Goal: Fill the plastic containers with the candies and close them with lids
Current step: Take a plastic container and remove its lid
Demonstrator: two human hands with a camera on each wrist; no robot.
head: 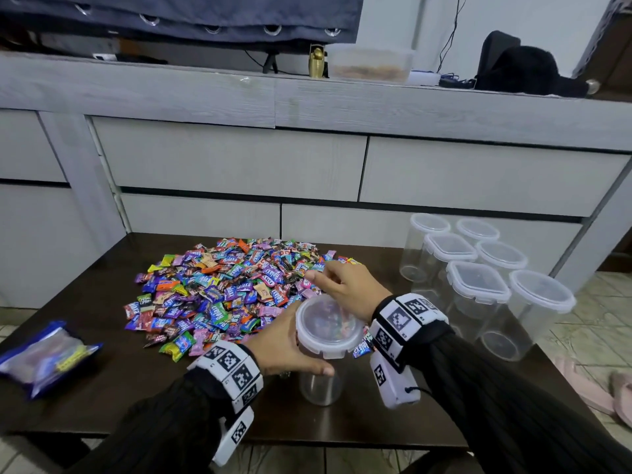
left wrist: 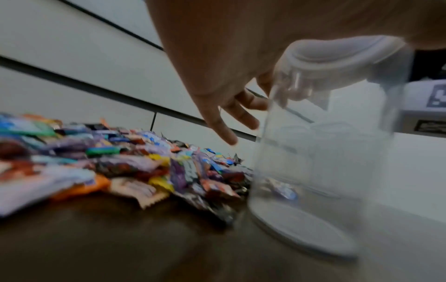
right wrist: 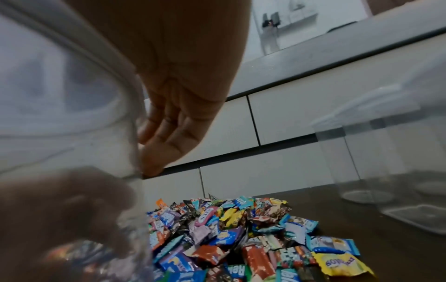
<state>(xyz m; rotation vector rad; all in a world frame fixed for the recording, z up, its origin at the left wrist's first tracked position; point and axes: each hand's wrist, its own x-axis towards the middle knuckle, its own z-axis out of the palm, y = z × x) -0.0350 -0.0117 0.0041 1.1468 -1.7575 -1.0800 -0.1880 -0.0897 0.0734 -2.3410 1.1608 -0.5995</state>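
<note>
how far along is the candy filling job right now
Barely begun. Done: nothing visibly; the six containers at the right stand lidded but empty. In hand: the left hand grips an empty round container near its top, while the right hand is at its lid, which sits on it. Left: the whole candy pile to go in, then lids closed.
</note>
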